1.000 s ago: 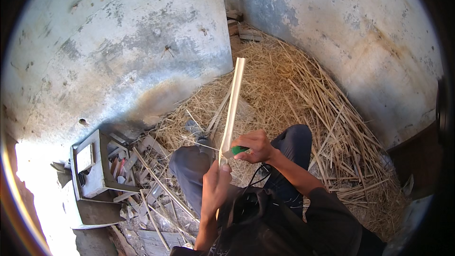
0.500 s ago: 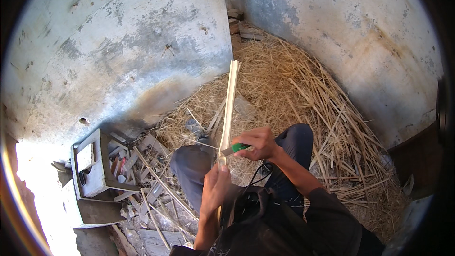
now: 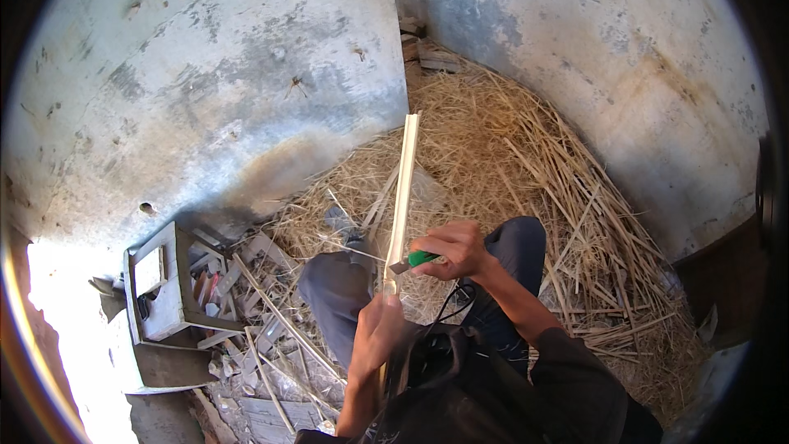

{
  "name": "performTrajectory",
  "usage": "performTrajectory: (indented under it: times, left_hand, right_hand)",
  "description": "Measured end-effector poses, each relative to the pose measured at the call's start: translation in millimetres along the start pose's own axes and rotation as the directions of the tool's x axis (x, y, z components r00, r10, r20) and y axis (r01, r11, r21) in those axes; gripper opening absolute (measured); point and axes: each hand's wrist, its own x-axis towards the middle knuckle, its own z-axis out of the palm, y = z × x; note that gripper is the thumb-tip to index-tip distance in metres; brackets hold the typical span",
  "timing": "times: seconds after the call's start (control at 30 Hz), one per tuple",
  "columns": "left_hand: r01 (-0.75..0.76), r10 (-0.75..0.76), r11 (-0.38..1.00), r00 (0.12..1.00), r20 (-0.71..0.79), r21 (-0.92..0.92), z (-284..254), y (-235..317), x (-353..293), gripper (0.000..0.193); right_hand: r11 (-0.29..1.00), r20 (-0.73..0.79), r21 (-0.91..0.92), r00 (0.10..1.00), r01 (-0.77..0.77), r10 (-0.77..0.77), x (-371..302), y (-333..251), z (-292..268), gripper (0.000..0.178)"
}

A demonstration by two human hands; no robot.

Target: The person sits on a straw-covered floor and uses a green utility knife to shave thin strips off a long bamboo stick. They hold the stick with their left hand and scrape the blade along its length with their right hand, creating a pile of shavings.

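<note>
A pale split strip (image 3: 401,205) rises from centre toward twelve o'clock. The left hand (image 3: 378,330), at six, grips its lower part; the right hand (image 3: 452,251), near four, clasps a green-handled knife (image 3: 422,258). The strip seems light, stiff, splintery, best held low.

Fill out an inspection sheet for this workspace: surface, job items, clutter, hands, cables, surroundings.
Surface: straw spread underfoot, thick toward the wall corner.
Job's things: pale strip held up lengthwise; knife with green handle, its blade at the strip's near part, exact contact unclear.
Clutter: loose sticks heaped on the right; mixed scraps and offcuts on the left, beside an open box with items inside.
Hands: left hand closed on the strip; right hand closed on the knife.
Cables: black cord looped by the lap, ends hidden.
Surroundings: stained, peeling walls; bright light at lower left.
</note>
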Motion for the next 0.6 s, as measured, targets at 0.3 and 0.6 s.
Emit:
performTrajectory:
  times: [0.3,0.6]
  left_hand:
    - [0.188,-0.189,0.982,0.973,0.13,0.017,-19,-16,-9,0.029]
    - [0.133,-0.133,0.983,0.991,-0.008,0.124,-36,-9,-10,0.032]
  right_hand:
    - [0.969,-0.259,-0.099,0.946,-0.227,0.196,-37,46,2,0.037]
    - [0.878,-0.083,0.048,0.874,-0.477,0.479,-10,32,-52,0.05]
